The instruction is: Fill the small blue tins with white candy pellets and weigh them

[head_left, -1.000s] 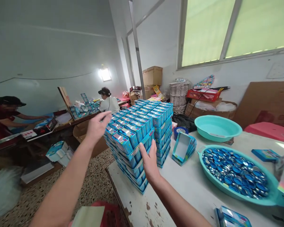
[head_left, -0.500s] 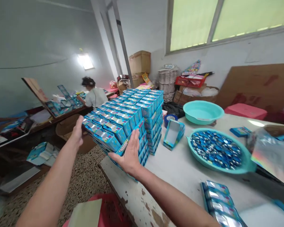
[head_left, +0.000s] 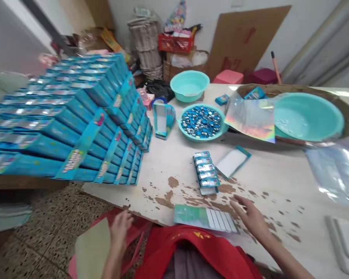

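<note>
My left hand [head_left: 120,230] hangs over the table's front edge, above a red stool [head_left: 136,236], its fingers loosely apart and nothing in them. My right hand [head_left: 251,217] is held open over the table, thumb and fingers spread. Close to its fingertips lies a flat green-and-white printed card sheet [head_left: 192,216]. Beyond that stands a small tray of blue boxes [head_left: 206,170] in a row, one end of it unfilled. A flat white-and-blue carton piece [head_left: 232,162] lies beside this tray. At the left rises a tall stack of filled blue box trays [head_left: 84,143].
A turquoise basin [head_left: 182,130] contains blue and silver round pieces. Behind it stand another turquoise basin [head_left: 190,86] and an upright blue carton [head_left: 162,120]. At right are a large basin [head_left: 311,112], shiny film sheets [head_left: 253,118] and a white device [head_left: 344,244].
Both hands have come away from the tall stack of blue box trays. They are now drawn back near my body, and my view has turned right and down to the table.
</note>
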